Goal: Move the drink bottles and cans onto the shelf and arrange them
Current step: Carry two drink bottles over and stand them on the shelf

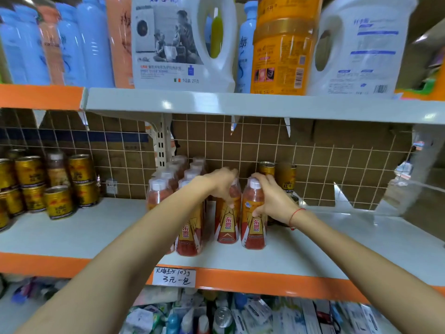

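Your left hand is curled over the top of one drink bottle and your right hand is wrapped round the neck and shoulder of the bottle beside it; both bottles stand upright on the middle shelf, near its front edge and just beside the rows of like bottles that run back toward the wire grid; the main risk, as you judge it from here, is a knock-on fall; the bottles are tall and narrow-based and you hold them high, so a sideways push could tip the base out and send one into the row on the left; your left forearm crosses just over the front bottle of that row, and a dropped wrist would likely brush it toward the orange lip; behind your right hand stand gold cans, close to your knuckles, so a shove too far back could nudge them against the grid; the stacked cans far left sit well apart and look safe; keep the two bottles from clashing as you close the gap.
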`<state>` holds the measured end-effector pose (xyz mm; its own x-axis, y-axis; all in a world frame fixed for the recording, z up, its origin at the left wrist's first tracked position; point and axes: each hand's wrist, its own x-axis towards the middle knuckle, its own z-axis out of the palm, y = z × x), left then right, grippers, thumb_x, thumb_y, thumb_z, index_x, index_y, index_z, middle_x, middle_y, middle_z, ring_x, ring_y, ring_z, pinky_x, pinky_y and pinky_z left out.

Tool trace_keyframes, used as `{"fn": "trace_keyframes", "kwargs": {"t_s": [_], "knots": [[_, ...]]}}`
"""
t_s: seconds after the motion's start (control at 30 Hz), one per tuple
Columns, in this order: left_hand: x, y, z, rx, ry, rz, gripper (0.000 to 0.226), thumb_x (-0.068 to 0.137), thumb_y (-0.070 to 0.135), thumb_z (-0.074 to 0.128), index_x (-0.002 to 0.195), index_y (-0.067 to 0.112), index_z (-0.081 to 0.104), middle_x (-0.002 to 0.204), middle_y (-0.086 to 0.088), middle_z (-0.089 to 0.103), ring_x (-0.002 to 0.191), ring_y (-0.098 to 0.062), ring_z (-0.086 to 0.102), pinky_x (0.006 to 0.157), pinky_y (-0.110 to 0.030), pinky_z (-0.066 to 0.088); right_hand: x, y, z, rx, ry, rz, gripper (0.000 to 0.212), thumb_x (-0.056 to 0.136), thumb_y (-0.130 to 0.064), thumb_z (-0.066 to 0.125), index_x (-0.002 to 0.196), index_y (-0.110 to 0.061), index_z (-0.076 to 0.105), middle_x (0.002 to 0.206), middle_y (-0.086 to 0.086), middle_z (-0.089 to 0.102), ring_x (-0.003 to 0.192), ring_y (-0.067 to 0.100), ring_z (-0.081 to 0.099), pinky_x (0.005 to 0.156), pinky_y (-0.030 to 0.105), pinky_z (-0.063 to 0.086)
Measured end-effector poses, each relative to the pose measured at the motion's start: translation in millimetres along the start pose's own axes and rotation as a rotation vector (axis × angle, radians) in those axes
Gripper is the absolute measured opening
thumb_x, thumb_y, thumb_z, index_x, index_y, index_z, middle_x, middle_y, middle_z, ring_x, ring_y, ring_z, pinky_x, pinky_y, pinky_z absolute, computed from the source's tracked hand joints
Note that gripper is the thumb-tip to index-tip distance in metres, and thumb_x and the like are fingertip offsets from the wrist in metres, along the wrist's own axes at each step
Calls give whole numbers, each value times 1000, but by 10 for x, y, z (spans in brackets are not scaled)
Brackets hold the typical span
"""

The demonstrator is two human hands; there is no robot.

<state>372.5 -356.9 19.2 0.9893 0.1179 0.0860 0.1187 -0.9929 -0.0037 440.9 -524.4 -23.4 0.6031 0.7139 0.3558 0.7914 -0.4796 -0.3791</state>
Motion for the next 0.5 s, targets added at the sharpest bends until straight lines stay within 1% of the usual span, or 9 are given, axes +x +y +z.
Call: {"fn": "trace_keyframes", "kwargs": {"t_s": [0.1, 0.2, 0.3, 0.37, 0.43, 0.5], "knots": [[121, -100, 4, 38, -2, -8, 89, 68, 35, 83, 139, 10, 36, 136, -14, 43, 125, -31, 44, 97, -37, 43, 102, 1, 46, -12, 1, -9, 104, 62, -14, 85, 145, -21, 22, 140, 5, 30, 122, 27, 46, 95, 39, 50], [200, -181, -16, 95, -15, 5, 82, 71, 35, 80, 138, 11, 39, 138, -13, 43, 126, -29, 43, 100, -38, 40, 209, 9, 102, -13, 19, -16, 103, 63, -13, 84, 145, -22, 23, 141, 5, 30, 124, 26, 45, 95, 39, 50], [264, -249, -22, 134, -10, 12, 70, 75, 33, 77, 133, 13, 45, 133, -10, 47, 122, -26, 47, 92, -33, 41, 317, 9, 158, -10, 32, -28, 102, 63, -14, 84, 145, -22, 24, 141, 6, 30, 125, 27, 45, 97, 39, 49], [296, -280, -29, 148, -29, 15, 69, 75, 33, 78, 132, 13, 46, 132, -8, 49, 120, -25, 48, 88, -31, 41, 376, 13, 181, -16, 32, -28, 102, 64, -15, 84, 146, -21, 23, 143, 7, 29, 128, 28, 42, 99, 38, 47], [324, -301, -58, 166, -59, 23, 69, 76, 30, 77, 134, 13, 44, 133, -8, 48, 121, -24, 48, 91, -32, 41, 418, 32, 193, -21, 40, -27, 101, 65, -15, 84, 146, -21, 23, 145, 8, 28, 130, 28, 40, 100, 36, 45], [353, -332, -85, 167, -72, 27, 68, 77, 29, 76, 134, 14, 44, 133, -7, 49, 121, -24, 48, 90, -30, 40, 448, 59, 197, -19, 40, -23, 100, 66, -15, 83, 146, -20, 23, 146, 9, 27, 131, 29, 38, 101, 36, 43]]}}
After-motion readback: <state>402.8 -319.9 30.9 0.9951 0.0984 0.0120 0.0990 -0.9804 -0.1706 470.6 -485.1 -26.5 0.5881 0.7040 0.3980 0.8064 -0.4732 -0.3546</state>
